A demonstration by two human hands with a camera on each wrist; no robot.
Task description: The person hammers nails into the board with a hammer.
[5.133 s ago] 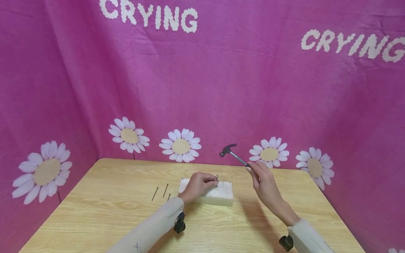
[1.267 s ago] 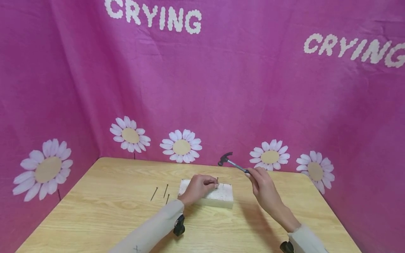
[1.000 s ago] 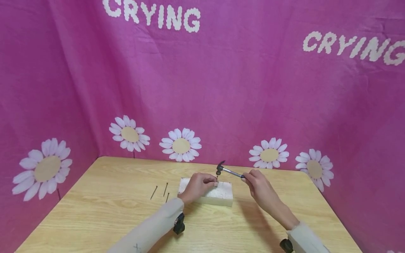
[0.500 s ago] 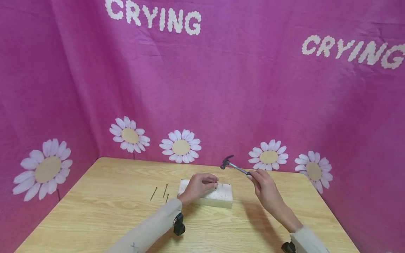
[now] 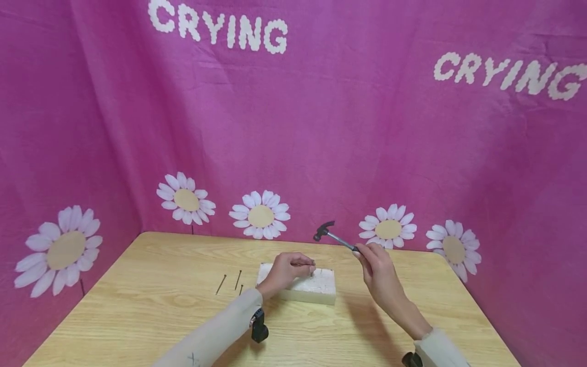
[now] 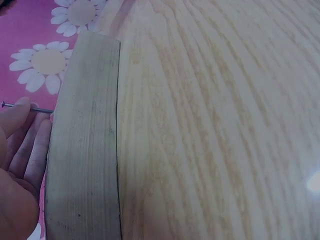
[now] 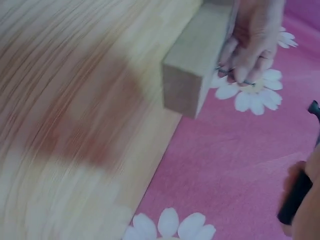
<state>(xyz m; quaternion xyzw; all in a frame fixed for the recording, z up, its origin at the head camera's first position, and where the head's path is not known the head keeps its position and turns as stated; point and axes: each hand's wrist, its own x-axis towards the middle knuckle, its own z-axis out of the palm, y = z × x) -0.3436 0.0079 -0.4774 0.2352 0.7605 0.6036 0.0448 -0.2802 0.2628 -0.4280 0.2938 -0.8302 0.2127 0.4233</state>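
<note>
A block with a white top and bare wood sides lies on the table. My left hand rests over its top, thumb and fingers pinching a nail. That nail stands on the block's top face, its head sticking out past the fingertips. Up to the right, my right hand grips a claw hammer by its dark handle. The hammer head is in the air above the nail, apart from it. In the right wrist view the dark handle end shows below the right hand's fingers.
Loose nails lie on the wooden table left of the block, such as one nail farthest left. Behind the table hangs a pink cloth with daisies and lettering. Small dark cameras sit on both wrists.
About a second ago the hammer head came down to the nail's head, then rose again and is still raised. The left hand has kept its pinch on the nail in place.
</note>
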